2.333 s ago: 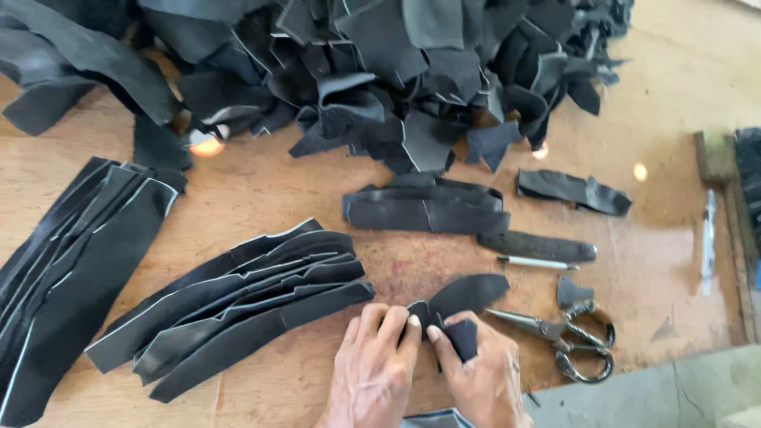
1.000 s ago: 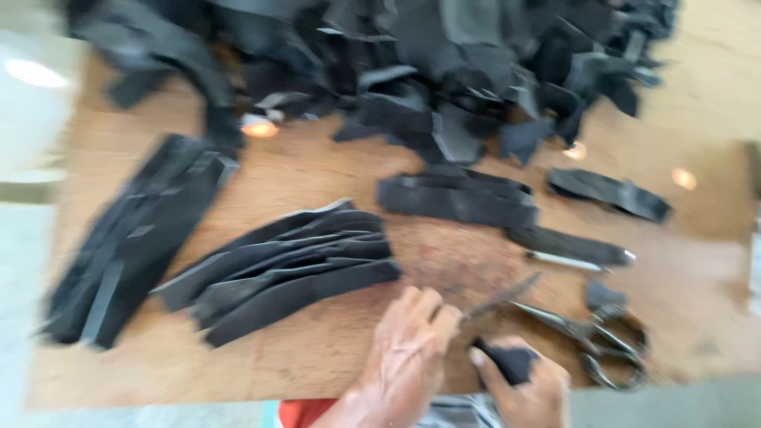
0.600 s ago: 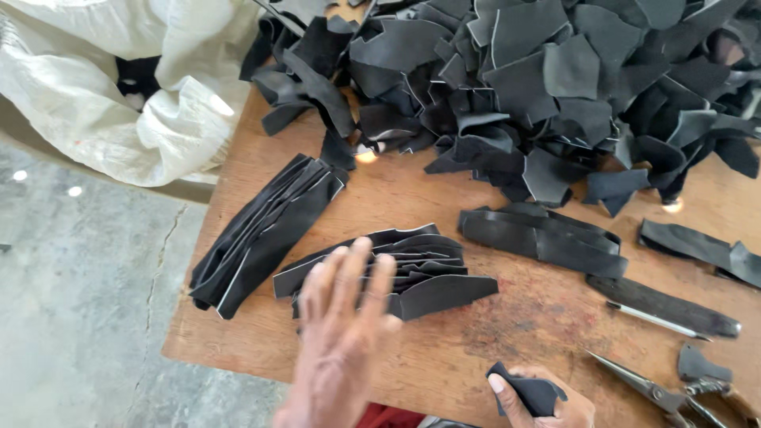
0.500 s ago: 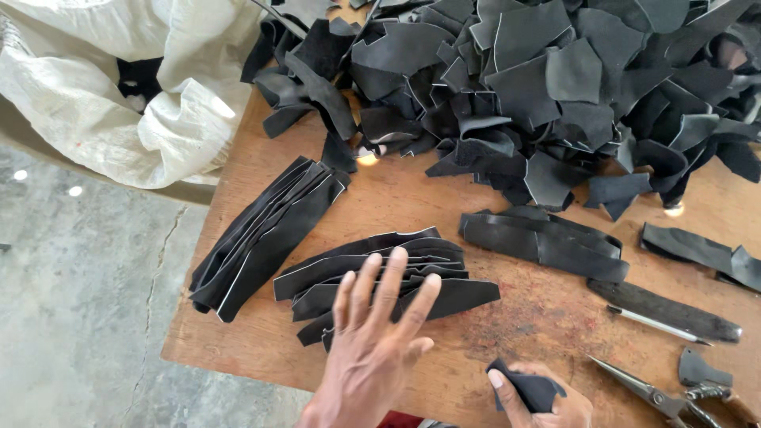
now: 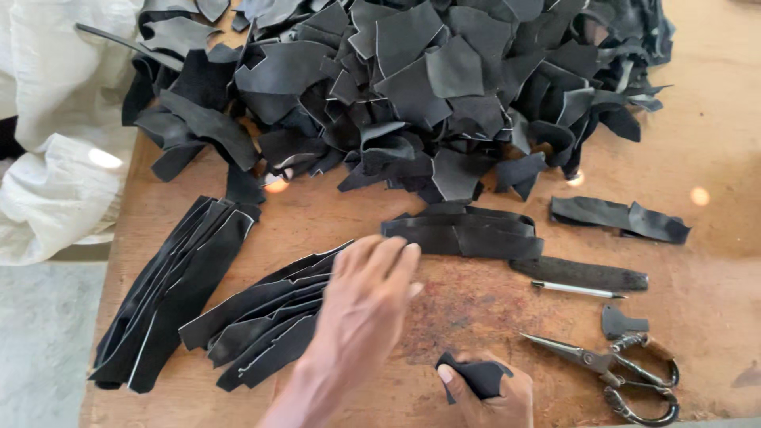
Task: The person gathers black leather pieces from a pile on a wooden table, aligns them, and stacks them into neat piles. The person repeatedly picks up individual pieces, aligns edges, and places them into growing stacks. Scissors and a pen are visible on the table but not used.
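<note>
White sack (image 5: 55,158) at left beside the worn wooden table (image 5: 729,143), which bears a heap of black offcuts (image 5: 412,87). Left hand (image 5: 361,305), fingers spread and holding nothing, now lies flatter on the stacked black strips (image 5: 261,317) than half a second ago; right hand (image 5: 487,392) stays clenched on a black scrap (image 5: 476,374), scissors (image 5: 614,368) lying just right

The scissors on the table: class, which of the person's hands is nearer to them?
Right. The right hand, clutching a black scrap, sits just left of the scissors; the left hand lies farther left, over the stacked black strips.
</note>
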`<action>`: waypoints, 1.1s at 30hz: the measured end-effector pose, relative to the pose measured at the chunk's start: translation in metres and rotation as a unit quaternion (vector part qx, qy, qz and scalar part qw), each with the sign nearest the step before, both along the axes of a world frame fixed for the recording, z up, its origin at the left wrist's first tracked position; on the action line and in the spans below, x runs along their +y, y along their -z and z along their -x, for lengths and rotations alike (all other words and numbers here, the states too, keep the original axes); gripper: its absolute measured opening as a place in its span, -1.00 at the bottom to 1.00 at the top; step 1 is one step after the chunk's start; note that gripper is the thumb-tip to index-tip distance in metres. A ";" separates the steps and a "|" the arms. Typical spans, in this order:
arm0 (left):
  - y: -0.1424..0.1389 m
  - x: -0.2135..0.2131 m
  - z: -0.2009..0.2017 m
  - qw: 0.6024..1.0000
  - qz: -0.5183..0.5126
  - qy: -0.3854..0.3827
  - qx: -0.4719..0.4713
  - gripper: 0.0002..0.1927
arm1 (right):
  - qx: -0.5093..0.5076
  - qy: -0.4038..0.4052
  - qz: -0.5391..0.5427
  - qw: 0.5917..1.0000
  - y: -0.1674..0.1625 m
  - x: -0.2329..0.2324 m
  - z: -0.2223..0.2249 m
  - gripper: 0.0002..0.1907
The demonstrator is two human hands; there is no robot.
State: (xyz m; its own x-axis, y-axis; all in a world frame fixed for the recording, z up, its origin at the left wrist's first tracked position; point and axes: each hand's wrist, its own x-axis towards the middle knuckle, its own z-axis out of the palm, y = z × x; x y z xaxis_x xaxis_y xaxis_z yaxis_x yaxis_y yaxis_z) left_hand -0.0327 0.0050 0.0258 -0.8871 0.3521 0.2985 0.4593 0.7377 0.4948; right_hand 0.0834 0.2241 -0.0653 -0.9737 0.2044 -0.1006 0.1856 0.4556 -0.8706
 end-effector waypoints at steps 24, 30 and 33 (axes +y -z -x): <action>0.006 0.057 -0.046 0.978 -0.074 0.015 -0.194 -0.83 | 0.065 0.037 -0.112 0.991 -0.047 0.069 -0.036 -0.81; 0.026 0.058 -0.058 0.978 -0.130 -0.037 -0.161 -0.79 | -0.046 0.028 -0.173 0.983 -0.058 0.017 0.006 -0.80; 0.031 0.058 -0.056 0.979 -0.136 -0.035 -0.149 -0.85 | -0.061 0.002 -0.213 0.975 -0.060 0.005 0.027 -0.78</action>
State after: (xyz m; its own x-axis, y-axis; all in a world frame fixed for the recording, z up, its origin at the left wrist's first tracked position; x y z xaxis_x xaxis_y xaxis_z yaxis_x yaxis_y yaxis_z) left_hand 0.0232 0.0633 -0.0049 -0.9682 0.2304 0.0974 0.2176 0.5839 0.7821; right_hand 0.0567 0.2289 -0.0052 -0.9587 0.2573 -0.1208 0.2790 0.7705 -0.5732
